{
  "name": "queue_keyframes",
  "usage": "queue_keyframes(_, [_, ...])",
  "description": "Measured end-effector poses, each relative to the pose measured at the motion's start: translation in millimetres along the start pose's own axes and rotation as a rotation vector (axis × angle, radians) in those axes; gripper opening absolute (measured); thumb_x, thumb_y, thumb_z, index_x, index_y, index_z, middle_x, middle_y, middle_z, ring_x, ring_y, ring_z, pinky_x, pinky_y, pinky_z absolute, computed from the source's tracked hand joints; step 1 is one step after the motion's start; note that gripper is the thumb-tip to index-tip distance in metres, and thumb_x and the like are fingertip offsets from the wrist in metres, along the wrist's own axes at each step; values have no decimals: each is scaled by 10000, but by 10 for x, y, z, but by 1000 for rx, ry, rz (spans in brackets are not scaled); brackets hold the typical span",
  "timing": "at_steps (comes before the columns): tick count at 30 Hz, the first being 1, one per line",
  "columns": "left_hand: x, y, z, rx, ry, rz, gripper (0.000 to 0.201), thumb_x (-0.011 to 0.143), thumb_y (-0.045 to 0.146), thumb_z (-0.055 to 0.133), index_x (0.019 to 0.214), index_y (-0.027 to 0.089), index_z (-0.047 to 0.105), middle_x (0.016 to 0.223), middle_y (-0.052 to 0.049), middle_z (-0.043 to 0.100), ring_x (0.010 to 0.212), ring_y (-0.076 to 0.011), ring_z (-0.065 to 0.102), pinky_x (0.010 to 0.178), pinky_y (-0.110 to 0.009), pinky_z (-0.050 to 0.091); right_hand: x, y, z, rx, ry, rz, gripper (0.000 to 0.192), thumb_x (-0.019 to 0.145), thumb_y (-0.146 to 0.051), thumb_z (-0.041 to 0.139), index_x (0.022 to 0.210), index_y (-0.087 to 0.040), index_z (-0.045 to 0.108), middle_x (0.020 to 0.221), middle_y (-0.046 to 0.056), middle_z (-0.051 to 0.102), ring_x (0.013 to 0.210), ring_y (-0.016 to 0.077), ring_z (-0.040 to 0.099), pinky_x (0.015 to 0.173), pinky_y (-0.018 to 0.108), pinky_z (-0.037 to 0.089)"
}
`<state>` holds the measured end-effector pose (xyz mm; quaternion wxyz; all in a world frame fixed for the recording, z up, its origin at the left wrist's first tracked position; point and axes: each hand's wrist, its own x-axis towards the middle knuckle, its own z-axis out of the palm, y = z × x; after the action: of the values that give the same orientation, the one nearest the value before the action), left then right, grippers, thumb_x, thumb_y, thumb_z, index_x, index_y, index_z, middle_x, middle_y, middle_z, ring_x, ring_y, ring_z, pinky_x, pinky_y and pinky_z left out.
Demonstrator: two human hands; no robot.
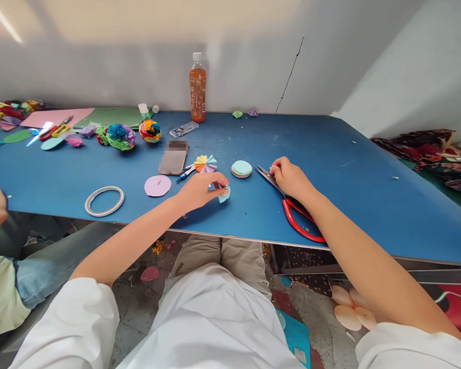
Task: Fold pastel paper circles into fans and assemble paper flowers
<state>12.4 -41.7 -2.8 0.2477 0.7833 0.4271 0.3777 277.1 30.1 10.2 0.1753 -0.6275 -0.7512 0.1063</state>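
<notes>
My left hand [209,188] pinches a small light-blue folded paper piece [224,195] near the table's front edge. My right hand [288,176] is closed, thumb and fingertips together, over the blades of large red-handled scissors [301,228] lying on the table. A tiny pale bit shows at those fingertips, too small to name. Between the hands sits a stack of round paper discs [241,168], light blue on top. Just behind my left hand is a fan-folded paper rosette [205,164] in yellow, orange, blue and purple, beside a drawing compass [186,173].
A roll of tape [105,201], a lilac paper disc [158,186] and a phone [173,158] lie to the left. Farther back stand an orange drink bottle [197,88], a glue stick [144,111] and colourful paper balls [121,137]. Another person's knee [69,256] is at the left.
</notes>
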Motion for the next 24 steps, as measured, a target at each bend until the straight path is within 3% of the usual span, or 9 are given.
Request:
queue_keyframes(5, [2,38,-19,-112,-61,-98,140,737,285,715,802,167,674,816,-15,698,709,-102,593,584,-197,432,-51,-64,-95,54,110,3,136,895,-293,409,944,-213,507,1011,129,690,871,255,630,748,382,457])
queue_keyframes(9, [14,80,-29,-241,-125,-247,227,682,326,752,824,162,684,817,-24,674,715,-107,571,520,-182,411,-250,-281,-183,217,236,-136,193,836,-363,541,974,-230,513,1025,99,697,801,224,641,747,375,486])
queue_keyframes(14, [38,123,-50,-469,-235,-454,315,601,273,801,847,130,666,774,-20,653,595,-73,545,390,-139,338,-599,-655,-75,292,113,-384,221,833,-356,568,1013,-243,505,934,59,728,753,204,664,692,334,503])
queue_keyframes(18, [42,136,-61,-568,-279,-499,266,647,237,778,862,128,664,742,-13,673,567,-66,564,368,-133,333,-669,-780,112,382,18,-461,198,857,-369,544,997,-235,503,939,76,726,725,201,672,639,312,495])
queue_keyframes(24, [43,123,-44,-555,-180,-479,251,685,214,774,892,114,675,718,-27,691,600,-82,604,394,-134,402,-638,-791,187,497,-34,-493,170,878,-373,528,850,-219,593,859,46,695,715,167,631,665,288,488])
